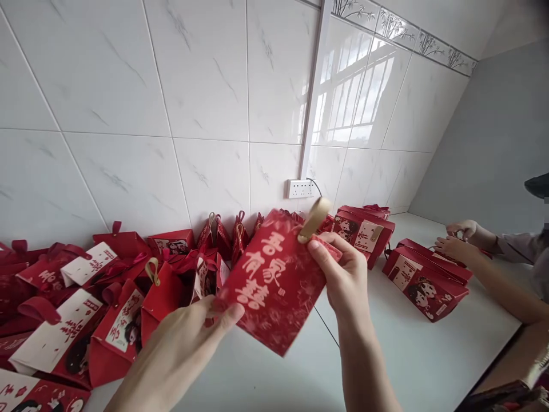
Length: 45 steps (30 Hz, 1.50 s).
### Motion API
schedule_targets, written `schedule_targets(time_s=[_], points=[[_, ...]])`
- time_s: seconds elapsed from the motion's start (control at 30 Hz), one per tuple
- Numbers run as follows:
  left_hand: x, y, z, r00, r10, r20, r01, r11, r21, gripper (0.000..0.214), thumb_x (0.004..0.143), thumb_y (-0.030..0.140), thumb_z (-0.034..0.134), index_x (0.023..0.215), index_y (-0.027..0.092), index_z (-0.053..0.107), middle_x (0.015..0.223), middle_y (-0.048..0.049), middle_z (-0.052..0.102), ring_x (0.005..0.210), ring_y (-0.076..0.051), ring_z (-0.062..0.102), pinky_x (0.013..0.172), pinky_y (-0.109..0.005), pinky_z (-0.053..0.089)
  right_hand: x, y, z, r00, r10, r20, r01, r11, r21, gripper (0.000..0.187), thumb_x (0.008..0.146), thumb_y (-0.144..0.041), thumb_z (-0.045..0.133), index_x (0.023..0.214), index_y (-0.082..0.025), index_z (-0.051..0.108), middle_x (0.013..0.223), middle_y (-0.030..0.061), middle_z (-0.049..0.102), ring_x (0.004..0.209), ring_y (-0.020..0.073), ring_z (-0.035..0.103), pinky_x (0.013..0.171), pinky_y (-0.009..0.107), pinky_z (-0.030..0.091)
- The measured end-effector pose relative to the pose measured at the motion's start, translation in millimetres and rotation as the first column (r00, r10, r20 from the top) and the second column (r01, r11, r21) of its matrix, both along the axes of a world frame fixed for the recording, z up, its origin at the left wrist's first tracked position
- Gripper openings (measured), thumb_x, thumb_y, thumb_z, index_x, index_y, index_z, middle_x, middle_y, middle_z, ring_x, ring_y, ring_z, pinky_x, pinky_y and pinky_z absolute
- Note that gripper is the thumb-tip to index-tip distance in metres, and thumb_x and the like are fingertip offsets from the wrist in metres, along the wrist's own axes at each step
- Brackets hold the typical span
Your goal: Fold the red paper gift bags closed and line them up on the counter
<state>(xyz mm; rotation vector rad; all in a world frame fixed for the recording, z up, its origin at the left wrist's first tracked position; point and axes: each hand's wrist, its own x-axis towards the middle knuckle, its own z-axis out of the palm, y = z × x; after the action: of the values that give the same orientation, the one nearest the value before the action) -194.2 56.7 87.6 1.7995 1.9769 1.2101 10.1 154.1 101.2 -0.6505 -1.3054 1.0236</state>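
Note:
A flat red paper gift bag (274, 286) with pale characters printed on it is held up over the white counter (412, 355). My left hand (189, 343) pinches its lower left edge between thumb and fingers. My right hand (343, 274) grips the upper right corner, just below the bag's tan strap handle (315, 219). The bag is tilted, with its top leaning to the right.
Several folded red and white gift bags (86, 309) crowd the counter's left side along the tiled wall. More red bags (424, 280) lie at the right, where another person's hands (457, 240) handle one. A wall socket (300, 188) sits behind.

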Motion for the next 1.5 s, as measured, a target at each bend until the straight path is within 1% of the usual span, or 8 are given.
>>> schedule_targets(time_s=[0.07, 0.13, 0.23, 0.37, 0.57, 0.7, 1.27, 1.5], points=[[-1, 0, 2.8, 0.991, 0.095, -0.094, -0.104, 0.989, -0.104, 0.040, 0.075, 0.059, 0.060, 0.091, 0.024, 0.068, 0.080, -0.0058, 0.072, 0.070, -0.029, 0.069, 0.058, -0.033, 0.050, 3, -6, 3.7, 0.987, 0.004, 0.159, -0.008, 1.000, 0.026, 0.027, 0.080, -0.045, 0.069, 0.073, -0.019, 0.064, 0.064, -0.0020, 0.052, 0.058, 0.0104, 0.043, 0.052, 0.023, 0.033], [5, 2, 5.0, 0.983, 0.155, -0.095, -0.158, 0.987, -0.027, 0.055, 0.071, 0.060, 0.064, 0.112, 0.022, 0.062, 0.106, -0.0106, 0.070, 0.094, -0.033, 0.068, 0.073, -0.038, 0.053, 3, -10, 6.3, 0.960, 0.016, 0.279, -0.030, 0.999, 0.045, 0.027, 0.080, -0.043, 0.068, 0.070, -0.019, 0.064, 0.062, -0.0024, 0.051, 0.057, 0.0097, 0.041, 0.051, 0.023, 0.031], [25, 5, 6.5, 0.992, 0.010, 0.129, -0.030, 0.988, 0.155, 0.055, 0.076, 0.052, 0.063, 0.122, 0.022, 0.054, 0.119, -0.0103, 0.064, 0.111, -0.029, 0.061, 0.092, -0.038, 0.049, 2, -14, 8.0, 0.918, 0.126, 0.375, -0.138, 0.990, 0.005, 0.023, 0.079, -0.039, 0.070, 0.071, -0.018, 0.064, 0.062, -0.0026, 0.052, 0.055, 0.0091, 0.041, 0.050, 0.022, 0.030], [46, 6, 8.7, 0.918, -0.051, 0.394, -0.025, 0.983, 0.184, 0.042, 0.077, 0.045, 0.065, 0.112, 0.024, 0.058, 0.111, -0.0064, 0.067, 0.101, -0.023, 0.065, 0.083, -0.033, 0.052, -2, -19, 7.4, 0.865, 0.303, 0.401, -0.298, 0.952, -0.076, 0.022, 0.080, -0.037, 0.069, 0.071, -0.017, 0.063, 0.062, -0.0025, 0.054, 0.055, 0.0085, 0.044, 0.048, 0.020, 0.032], [45, 5, 14.4, 0.869, -0.066, 0.491, -0.022, 0.985, 0.171, 0.025, 0.072, 0.039, 0.068, 0.087, 0.020, 0.064, 0.080, -0.0018, 0.070, 0.078, -0.019, 0.067, 0.067, -0.027, 0.053, -9, -22, 4.7, 0.829, 0.377, 0.413, -0.371, 0.923, -0.097, 0.025, 0.084, -0.040, 0.065, 0.072, -0.018, 0.061, 0.062, -0.0035, 0.053, 0.054, 0.0068, 0.045, 0.047, 0.018, 0.035], [47, 3, 16.3, 0.832, -0.032, 0.554, -0.033, 0.994, 0.107, 0.021, 0.072, 0.040, 0.067, 0.076, 0.019, 0.064, 0.052, 0.0033, 0.058, 0.057, -0.016, 0.062, 0.049, -0.021, 0.045, -11, -24, 4.6, 0.831, 0.385, 0.402, -0.386, 0.919, -0.083, 0.020, 0.085, -0.035, 0.063, 0.074, -0.018, 0.063, 0.063, -0.0039, 0.054, 0.055, 0.0065, 0.046, 0.049, 0.017, 0.037], [50, 0, 17.4, 0.793, 0.044, 0.608, -0.105, 0.992, 0.064, 0.023, 0.067, 0.040, 0.069, 0.073, 0.019, 0.067, 0.055, 0.0016, 0.063, 0.051, -0.012, 0.057, 0.041, -0.018, 0.040, -14, -27, 3.4, 0.849, 0.312, 0.428, -0.338, 0.941, -0.015, 0.022, 0.083, -0.029, 0.062, 0.065, -0.017, 0.056, 0.059, -0.0049, 0.048, 0.051, 0.0052, 0.036, 0.045, 0.018, 0.030], [59, -5, 16.5, 0.838, -0.099, 0.536, 0.050, 0.993, 0.106, 0.019, 0.072, 0.038, 0.066, 0.073, 0.019, 0.067, 0.047, 0.0052, 0.054, 0.042, -0.009, 0.047, 0.040, -0.018, 0.037, 7, -49, -12.4, 0.907, 0.305, 0.291, -0.301, 0.952, -0.060, 0.015, 0.085, -0.035, 0.064, 0.092, -0.022, 0.060, 0.074, -0.0028, 0.058, 0.060, 0.0083, 0.049, 0.053, 0.018, 0.041]])
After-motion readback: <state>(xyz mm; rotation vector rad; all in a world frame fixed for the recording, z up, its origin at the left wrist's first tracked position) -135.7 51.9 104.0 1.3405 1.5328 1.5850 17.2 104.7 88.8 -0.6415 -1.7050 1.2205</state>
